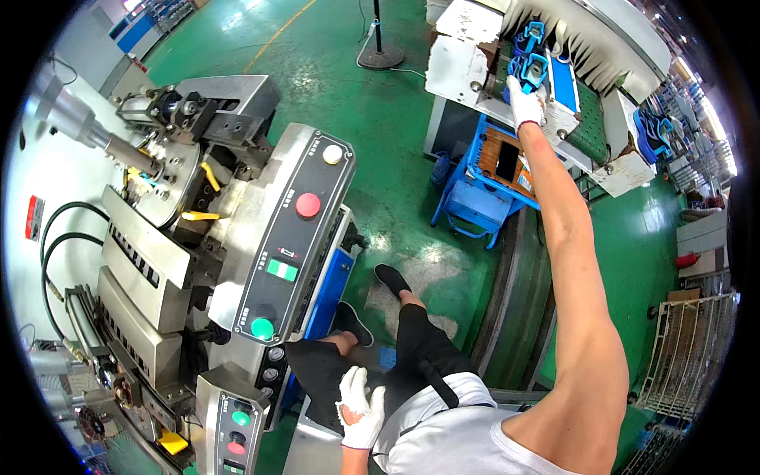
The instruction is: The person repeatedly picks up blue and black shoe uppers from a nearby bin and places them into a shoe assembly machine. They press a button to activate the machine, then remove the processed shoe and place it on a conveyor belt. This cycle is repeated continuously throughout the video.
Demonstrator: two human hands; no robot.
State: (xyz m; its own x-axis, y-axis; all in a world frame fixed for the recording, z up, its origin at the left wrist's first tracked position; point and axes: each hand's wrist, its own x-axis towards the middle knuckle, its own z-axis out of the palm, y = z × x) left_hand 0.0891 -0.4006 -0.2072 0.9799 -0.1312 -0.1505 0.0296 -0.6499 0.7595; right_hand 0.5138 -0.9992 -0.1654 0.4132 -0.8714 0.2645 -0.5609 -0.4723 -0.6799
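Observation:
My right arm reaches far forward to the conveyor. My white-gloved right hand (526,106) is closed at the near end of a bright blue strappy piece (529,73), perhaps a shoe upper; part of its fingers is hidden. A similar blue piece (531,35) lies just beyond. Close to my lap, my gloved left hand (361,408) is raised with its fingers loosely apart and nothing in them. To the left stands a metal machine with a slanted control panel (286,229); my left hand touches none of it.
A blue wheeled stand (477,203) with a brown slatted top stands below the conveyor (587,127). More blue pieces (654,133) hang at the far right. A wire rack (687,358) stands lower right, a black pole base (381,57) at the back. A lower button panel (235,427) is near my left hand.

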